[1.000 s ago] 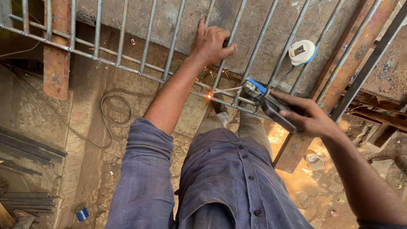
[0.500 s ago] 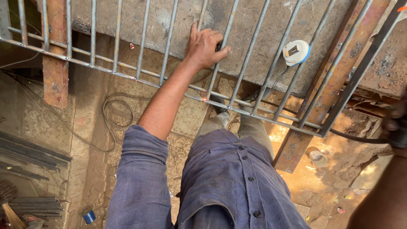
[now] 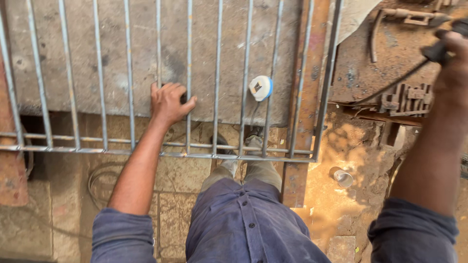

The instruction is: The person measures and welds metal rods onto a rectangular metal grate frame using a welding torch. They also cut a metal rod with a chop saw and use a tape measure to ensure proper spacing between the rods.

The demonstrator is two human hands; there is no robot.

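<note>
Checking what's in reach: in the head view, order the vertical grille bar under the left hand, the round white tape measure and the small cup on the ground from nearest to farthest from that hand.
From the left hand:
1. Grille bar: touching, by the thumb.
2. Tape measure: to its right, on the slab.
3. Cup: lower right, beyond the grille's edge.

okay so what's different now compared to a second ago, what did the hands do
The right hand swung away from the metal grille, where it was working a dark tool with sparks at a bar, out to the far right over the rusty workbench; it holds a dark tool with a cable. No sparks show now. The left hand stayed pressed on the grille bars.
</note>
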